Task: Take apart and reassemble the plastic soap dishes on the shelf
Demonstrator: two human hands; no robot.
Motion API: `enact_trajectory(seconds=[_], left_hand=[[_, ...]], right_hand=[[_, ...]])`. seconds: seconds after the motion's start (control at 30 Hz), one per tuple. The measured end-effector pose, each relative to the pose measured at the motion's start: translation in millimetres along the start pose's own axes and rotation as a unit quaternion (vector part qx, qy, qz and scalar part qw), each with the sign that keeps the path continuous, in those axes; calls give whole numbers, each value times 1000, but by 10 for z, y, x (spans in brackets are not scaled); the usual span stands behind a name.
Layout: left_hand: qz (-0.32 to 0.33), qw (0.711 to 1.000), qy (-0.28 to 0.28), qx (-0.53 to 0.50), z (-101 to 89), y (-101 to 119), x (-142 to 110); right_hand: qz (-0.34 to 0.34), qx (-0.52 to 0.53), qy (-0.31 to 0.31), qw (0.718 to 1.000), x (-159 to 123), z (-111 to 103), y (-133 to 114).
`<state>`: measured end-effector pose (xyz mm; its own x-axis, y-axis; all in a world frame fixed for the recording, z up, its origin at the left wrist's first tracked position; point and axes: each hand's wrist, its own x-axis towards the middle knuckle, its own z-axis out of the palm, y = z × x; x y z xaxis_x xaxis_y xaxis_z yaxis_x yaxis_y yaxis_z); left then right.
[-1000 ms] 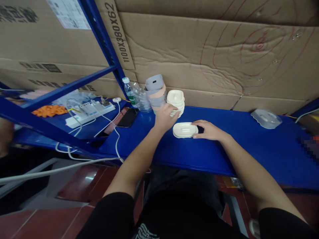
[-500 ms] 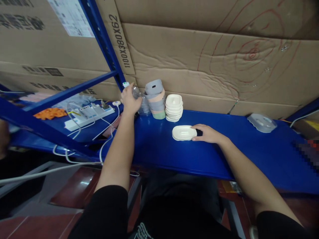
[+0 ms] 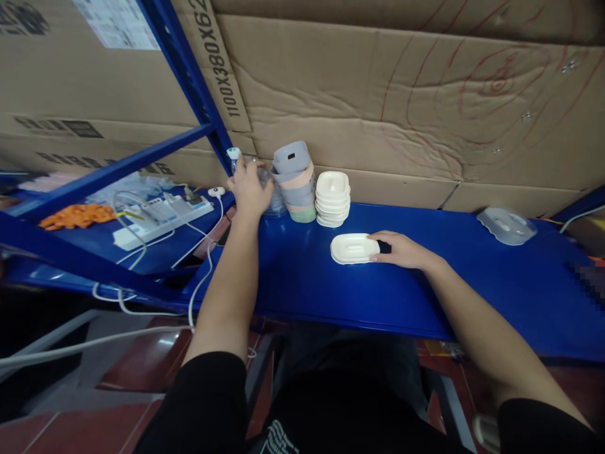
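My right hand grips the right end of a cream-white oblong dish, thumb at the near side and fingers at the far side. The dish lies low over the blue tabletop; whether it touches cannot be told. At the back left, my left hand has its fingers and thumb curved round the top of a stack of clear plastic covers, partly hidden by the hand. Beside them stands a leaning stack of grey, peach and green containers. A stack of cream-white dishes is right of that.
Close to my left hand stands a small bottle with a white cap. A blue metal frame rises at left, before a power strip, white cables and orange pieces. A clear plastic piece lies at the right.
The view has shifted slightly. My left hand stays at the clear covers, its fingers now more spread over the top. My right hand keeps hold of the oblong dish, almost unmoved.
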<state>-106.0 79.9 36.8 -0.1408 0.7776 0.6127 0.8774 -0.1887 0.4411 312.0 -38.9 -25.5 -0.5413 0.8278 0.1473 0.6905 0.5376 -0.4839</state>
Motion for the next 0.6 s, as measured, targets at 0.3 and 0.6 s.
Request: enact_trajectory(seconds=[0.3, 0.6], left_hand=[[10, 1000, 9, 14, 64, 7, 10], [36, 997, 61, -14, 45, -93, 7]], right_hand=[[6, 4, 5, 1000, 7, 3, -18], [8, 11, 7, 1000, 5, 23, 15]])
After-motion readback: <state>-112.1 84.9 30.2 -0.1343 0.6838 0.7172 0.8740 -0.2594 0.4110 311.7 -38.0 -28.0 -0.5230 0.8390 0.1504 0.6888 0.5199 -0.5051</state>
